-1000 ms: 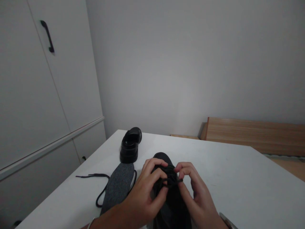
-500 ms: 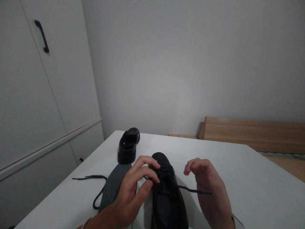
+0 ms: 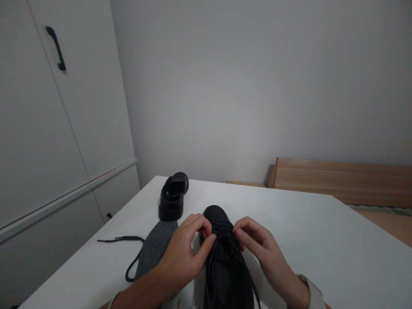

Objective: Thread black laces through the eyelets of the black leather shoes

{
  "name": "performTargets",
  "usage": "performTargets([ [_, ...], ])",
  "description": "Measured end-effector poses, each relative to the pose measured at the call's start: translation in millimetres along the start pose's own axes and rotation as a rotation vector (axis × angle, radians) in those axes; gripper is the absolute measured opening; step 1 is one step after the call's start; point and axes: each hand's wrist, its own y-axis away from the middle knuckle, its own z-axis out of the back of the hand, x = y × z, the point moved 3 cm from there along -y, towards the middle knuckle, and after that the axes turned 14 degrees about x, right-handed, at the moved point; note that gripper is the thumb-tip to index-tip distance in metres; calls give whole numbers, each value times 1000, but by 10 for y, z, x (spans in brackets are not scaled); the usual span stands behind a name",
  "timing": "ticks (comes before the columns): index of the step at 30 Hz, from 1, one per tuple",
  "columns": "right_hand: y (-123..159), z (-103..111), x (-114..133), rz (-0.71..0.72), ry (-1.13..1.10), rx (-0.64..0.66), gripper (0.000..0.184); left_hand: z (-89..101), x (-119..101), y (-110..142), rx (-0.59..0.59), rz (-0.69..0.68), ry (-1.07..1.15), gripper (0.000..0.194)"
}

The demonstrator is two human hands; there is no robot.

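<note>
Left hand (image 3: 186, 252), right hand (image 3: 263, 246) at glossy, round-toed, laced shoe (image 3: 227, 266).

Head camera | looks forward, down | hands (image 3: 185, 254) near, low | wall (image 3: 225, 86) beyond

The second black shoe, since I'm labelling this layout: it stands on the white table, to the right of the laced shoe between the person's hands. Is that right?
Not quite: the head view shows the second black shoe to the left of the laced shoe, not to its right. It does stand on the white table.
</note>
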Motion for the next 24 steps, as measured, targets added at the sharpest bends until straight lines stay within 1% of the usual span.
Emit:
performTargets([
  [3,7,-34,18,-6,71,38,31,-11,7,-3,-5,2,-2,11],
  [9,11,-48,16,-32,165,53,30,-26,7,-15,3,6,-20,10],
  [14,36,-95,41,-7,236,14,27,-5,0,-17,0,6,-9,9],
  [19,63,-123,58,64,291,-13,21,11,11,-13,-4,28,35,10],
  [22,61,-124,59,86,287,-27,20,10,20,-10,-31,25,95,7],
  [24,53,-116,63,76,264,-34,20,16,18,-6,-62,21,122,6],
])
